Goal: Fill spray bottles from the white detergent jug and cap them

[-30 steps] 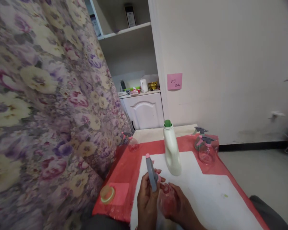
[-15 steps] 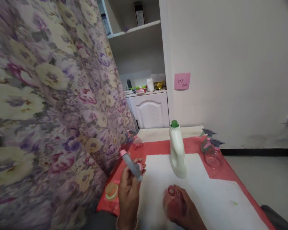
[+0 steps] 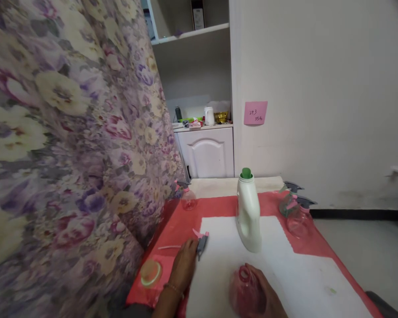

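My left hand (image 3: pixel 185 266) rests low on the red table cover with its fingers closed on a grey and pink spray head (image 3: pixel 201 242), whose thin tube (image 3: pixel 170 247) lies out to the left. My right hand (image 3: pixel 264 295) is wrapped round a clear pink bottle (image 3: pixel 245 288) with an open neck, standing on the white sheet (image 3: pixel 285 269). A white jug with a green cap (image 3: pixel 248 211) stands just beyond both hands.
Two pink spray bottles with grey heads (image 3: pixel 296 212) stand at the table's far right, another (image 3: pixel 186 197) at the far left. A round green-rimmed lid (image 3: pixel 149 272) lies near the left edge. A flowered curtain (image 3: pixel 69 145) hangs close on the left; a white cupboard (image 3: pixel 207 152) stands behind.
My left hand has carried the spray head away from the bottle, leftward and down to the table. My right hand has stayed on the pink bottle.
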A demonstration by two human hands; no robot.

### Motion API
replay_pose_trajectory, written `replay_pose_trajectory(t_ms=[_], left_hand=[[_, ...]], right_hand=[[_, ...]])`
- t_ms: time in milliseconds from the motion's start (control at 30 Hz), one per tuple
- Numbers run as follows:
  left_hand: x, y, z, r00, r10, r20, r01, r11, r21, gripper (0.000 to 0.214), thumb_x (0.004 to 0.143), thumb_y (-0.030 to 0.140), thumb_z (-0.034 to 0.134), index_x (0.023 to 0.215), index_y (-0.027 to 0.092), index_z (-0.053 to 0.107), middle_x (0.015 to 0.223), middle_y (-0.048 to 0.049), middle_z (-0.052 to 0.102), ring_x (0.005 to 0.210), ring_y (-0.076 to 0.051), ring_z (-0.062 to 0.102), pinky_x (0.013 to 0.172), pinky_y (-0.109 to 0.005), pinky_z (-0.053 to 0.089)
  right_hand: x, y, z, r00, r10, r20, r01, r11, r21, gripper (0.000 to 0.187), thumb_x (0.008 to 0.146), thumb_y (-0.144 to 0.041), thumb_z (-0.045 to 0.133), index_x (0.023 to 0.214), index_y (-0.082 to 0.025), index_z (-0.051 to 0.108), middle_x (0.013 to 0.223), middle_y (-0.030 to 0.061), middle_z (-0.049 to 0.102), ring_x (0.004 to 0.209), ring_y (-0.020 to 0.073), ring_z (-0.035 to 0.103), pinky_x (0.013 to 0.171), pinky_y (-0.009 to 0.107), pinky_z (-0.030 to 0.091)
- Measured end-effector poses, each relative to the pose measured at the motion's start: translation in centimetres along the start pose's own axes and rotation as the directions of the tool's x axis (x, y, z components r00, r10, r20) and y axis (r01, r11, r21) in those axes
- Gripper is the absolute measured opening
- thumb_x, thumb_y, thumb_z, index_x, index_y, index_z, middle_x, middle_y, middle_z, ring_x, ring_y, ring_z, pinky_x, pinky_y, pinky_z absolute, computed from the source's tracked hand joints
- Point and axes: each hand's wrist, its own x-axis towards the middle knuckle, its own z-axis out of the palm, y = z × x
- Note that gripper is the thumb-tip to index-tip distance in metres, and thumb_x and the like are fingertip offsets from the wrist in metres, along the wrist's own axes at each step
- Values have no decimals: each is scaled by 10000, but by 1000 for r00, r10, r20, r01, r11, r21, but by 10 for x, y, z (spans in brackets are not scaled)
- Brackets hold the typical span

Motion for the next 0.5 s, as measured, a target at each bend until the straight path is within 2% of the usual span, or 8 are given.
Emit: replay_pose_trajectory(t_ms=[100, 233, 367, 500], left_hand=[[0, -14, 5, 999, 13, 29, -14, 999, 43, 327, 866, 120, 395, 1044, 223, 650, 1039, -51, 645, 981, -191, 579, 899, -309, 431], [-5, -31, 17, 1000, -8, 24, 6, 996, 91, 381, 867, 97, 377, 1143, 200, 619, 1173, -90, 647, 1110, -224, 563, 1001, -385, 407], [-7, -45, 32, 999, -25, -42, 30, 989, 143, 412, 871, 83, 368, 1213, 176, 578, 1235, -109, 641, 1156, -238, 556, 1042, -425, 398], [-4, -54, 44, 990, 5, -141, 25, 976, 216, 443, 829, 34, 385, 1209, 143, 583, 1236, -115, 646, 1153, -238, 567, 1040, -413, 421]], right_hand=[[0, -1, 3, 999, -1, -33, 1, 1000, -7, 841, 511, -214, 767, 1309, -258, 507, 1363, 110, 593, 1313, 366, 504, 1069, 421, 442], [2, -4, 2, 998, 20, -60, -21, 999, -26, 799, 530, -187, 766, 1291, -267, 534, 1355, 97, 600, 1296, 355, 524, 1106, 427, 400], [10, -14, -2, 996, 76, -53, -79, 996, -42, 903, 467, -73, 743, 1316, -271, 505, 1390, 89, 576, 1329, 359, 481, 1130, 460, 354], [33, -32, 6, 996, 35, -87, -42, 996, -73, 941, 433, -16, 722, 1311, -256, 484, 1372, 93, 580, 1312, 353, 490, 1136, 487, 329]])
